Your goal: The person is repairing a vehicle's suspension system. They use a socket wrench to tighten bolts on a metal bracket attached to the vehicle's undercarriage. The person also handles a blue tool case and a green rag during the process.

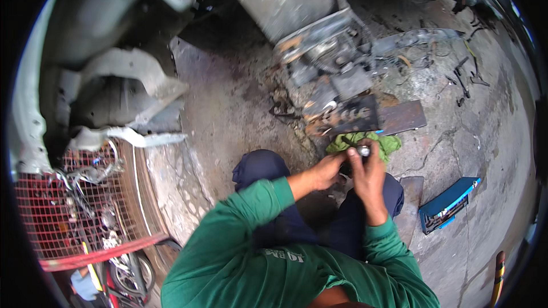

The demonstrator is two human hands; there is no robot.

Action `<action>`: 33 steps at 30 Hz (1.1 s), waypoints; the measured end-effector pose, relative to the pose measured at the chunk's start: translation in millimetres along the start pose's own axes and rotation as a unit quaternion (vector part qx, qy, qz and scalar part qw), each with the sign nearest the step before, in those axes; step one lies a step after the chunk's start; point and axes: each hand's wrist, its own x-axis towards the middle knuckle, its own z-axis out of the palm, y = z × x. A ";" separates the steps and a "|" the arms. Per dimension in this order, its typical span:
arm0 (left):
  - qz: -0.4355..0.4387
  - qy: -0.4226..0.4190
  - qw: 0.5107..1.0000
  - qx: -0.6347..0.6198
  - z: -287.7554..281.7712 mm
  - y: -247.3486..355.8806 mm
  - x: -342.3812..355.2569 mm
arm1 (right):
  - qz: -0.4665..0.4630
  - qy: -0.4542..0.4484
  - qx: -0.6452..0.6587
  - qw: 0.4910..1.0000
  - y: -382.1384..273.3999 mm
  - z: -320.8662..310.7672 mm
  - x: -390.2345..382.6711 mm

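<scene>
I crouch with both hands close together above my knees. My right hand is closed round a small dark piece with a round, shiny metal end; its kind is not clear. My left hand is just beside it, fingers curled in, and what they grip is hidden. A crumpled bright green cloth lies on the ground right beyond my hands. Past the cloth is a dark, greasy plate with several small metal parts on it.
An open blue toolbox with tools sits at right. Flat rusty metal and a greasy mechanical assembly lie ahead. Black bolts or brackets are scattered far right. Grey vehicle bodywork rises at left, above a red mesh grille.
</scene>
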 end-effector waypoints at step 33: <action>0.186 -0.050 0.981 -0.032 -176.9 125.5 -27.4 | -0.052 -0.212 0.186 0.958 -36.9 136.8 53.0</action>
